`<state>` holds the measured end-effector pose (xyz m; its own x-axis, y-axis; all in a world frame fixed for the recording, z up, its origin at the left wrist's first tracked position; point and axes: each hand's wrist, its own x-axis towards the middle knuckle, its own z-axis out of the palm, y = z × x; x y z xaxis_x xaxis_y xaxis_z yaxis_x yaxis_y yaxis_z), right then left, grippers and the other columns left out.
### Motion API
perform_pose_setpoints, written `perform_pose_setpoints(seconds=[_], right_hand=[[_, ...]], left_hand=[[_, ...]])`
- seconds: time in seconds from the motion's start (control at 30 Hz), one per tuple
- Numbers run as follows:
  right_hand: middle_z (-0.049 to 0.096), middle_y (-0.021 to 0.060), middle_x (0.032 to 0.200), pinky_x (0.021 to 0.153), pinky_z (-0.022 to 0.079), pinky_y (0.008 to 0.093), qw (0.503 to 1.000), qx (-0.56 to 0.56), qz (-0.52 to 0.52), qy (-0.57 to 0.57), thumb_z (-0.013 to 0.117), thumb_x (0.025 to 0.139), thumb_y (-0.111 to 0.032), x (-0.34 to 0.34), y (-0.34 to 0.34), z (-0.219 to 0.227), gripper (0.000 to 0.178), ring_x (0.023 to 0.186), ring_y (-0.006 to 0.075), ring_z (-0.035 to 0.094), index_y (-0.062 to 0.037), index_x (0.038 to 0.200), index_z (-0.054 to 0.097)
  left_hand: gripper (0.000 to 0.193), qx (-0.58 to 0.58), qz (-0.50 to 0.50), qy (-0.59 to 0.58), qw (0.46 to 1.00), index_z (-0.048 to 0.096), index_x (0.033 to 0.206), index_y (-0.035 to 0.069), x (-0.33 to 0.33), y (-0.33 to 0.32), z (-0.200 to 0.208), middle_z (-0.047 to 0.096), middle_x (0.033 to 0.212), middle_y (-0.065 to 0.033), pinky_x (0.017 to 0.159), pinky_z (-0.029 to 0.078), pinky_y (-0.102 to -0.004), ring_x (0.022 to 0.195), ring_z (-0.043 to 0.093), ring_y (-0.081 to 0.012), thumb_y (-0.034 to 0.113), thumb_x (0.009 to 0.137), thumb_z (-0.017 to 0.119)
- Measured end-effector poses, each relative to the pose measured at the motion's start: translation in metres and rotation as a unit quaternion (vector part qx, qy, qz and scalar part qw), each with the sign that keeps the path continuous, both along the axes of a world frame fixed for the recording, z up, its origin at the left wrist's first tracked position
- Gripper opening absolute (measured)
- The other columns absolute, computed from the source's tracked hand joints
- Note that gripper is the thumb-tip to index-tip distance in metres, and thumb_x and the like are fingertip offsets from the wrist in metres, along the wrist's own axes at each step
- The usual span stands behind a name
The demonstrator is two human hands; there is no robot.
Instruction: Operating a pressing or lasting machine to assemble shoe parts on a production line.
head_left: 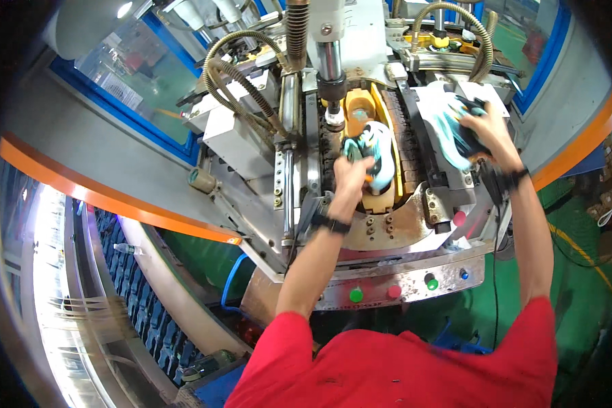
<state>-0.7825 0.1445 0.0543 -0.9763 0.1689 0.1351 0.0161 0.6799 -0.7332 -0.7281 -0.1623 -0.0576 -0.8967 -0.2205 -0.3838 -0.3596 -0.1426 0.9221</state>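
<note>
My left hand (350, 178) is closed round a light-blue and white shoe (383, 155) with dark parts. That shoe lies over the yellow shoe-shaped base (377, 202) in the middle of the machine, below a metal press rod. Off to the right, my right hand (491, 136) grips a second light-blue shoe (445, 132) with a black upper, smeared by motion, above the white block at the machine's right side. The undersides of both shoes are hidden, as are some of my fingertips. Each wrist wears a black band.
Metal rails and ribbed hoses (245, 75) flank the base, and a press rod (331, 64) stands over it. Along the front edge runs a panel with green (356, 295), red and blue buttons. An orange-edged guard (115, 204) curves round the left; a conveyor (132, 272) lies beyond it.
</note>
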Motion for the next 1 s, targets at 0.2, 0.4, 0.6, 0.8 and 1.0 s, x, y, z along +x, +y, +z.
perform_pose_setpoints(seconds=[0.2, 0.4, 0.6, 0.8, 1.0], right_hand=[[0.067, 0.0263, 0.103, 0.083, 0.053, 0.0376, 0.967, 0.104, 0.142, -0.187, 0.079, 0.059, -0.029, -0.098, -0.155, -0.056, 0.061, 0.097, 0.0316, 0.067, 0.0076, 0.104, 0.064], [0.066, 0.0262, 0.101, 0.081, 0.055, 0.0464, 0.958, 0.265, 0.106, -0.035, 0.058, 0.084, -0.020, -0.127, -0.273, -0.202, 0.039, 0.096, 0.0374, 0.067, 0.0049, 0.113, 0.050], [0.055, 0.0317, 0.112, 0.078, 0.053, 0.0489, 0.969, 0.139, 0.160, 0.124, 0.066, 0.082, -0.016, -0.036, -0.238, -0.152, 0.058, 0.094, 0.0473, 0.062, 0.0019, 0.130, 0.037], [0.064, 0.0133, 0.091, 0.073, 0.052, 0.0415, 0.854, -0.027, 0.481, 0.195, 0.060, 0.081, -0.009, 0.251, -0.237, -0.134, 0.015, 0.089, 0.0298, 0.062, -0.0084, 0.095, 0.063], [0.059, 0.0099, 0.092, 0.071, 0.053, 0.0421, 0.788, 0.055, 0.596, 0.144, 0.063, 0.078, -0.015, 0.296, -0.257, -0.288, 0.013, 0.089, 0.0297, 0.060, -0.0086, 0.089, 0.061]], left_hand=[[0.054, 0.074, -0.024, 0.043, 0.996, 0.046, 0.133, -0.006, 0.202, -0.069, 0.065, 0.061, 0.115, -0.0105, 0.086, 0.052, -0.0311, 0.100, 0.062, -0.0180, -0.001, 0.083, 0.065], [0.059, -0.039, 0.239, 0.028, 0.970, 0.042, 0.135, -0.008, 0.389, -0.114, 0.115, 0.059, 0.122, -0.0123, 0.098, 0.045, -0.0325, 0.110, 0.059, -0.0206, -0.002, 0.080, 0.062], [0.046, 0.000, 0.490, 0.059, 0.870, 0.049, 0.126, -0.007, 0.481, -0.079, 0.080, 0.062, 0.110, -0.0096, 0.089, 0.049, -0.0312, 0.098, 0.062, -0.0183, -0.007, 0.082, 0.061], [0.033, 0.031, 0.580, 0.006, 0.814, 0.061, 0.119, 0.003, 0.524, -0.013, 0.060, 0.066, 0.107, -0.0033, 0.068, 0.051, -0.0278, 0.088, 0.065, -0.0151, -0.001, 0.086, 0.063], [0.042, 0.001, 0.593, -0.066, 0.803, 0.057, 0.130, 0.004, 0.551, 0.040, 0.066, 0.066, 0.113, -0.0079, 0.073, 0.053, -0.0276, 0.094, 0.065, -0.0187, 0.004, 0.088, 0.062]])
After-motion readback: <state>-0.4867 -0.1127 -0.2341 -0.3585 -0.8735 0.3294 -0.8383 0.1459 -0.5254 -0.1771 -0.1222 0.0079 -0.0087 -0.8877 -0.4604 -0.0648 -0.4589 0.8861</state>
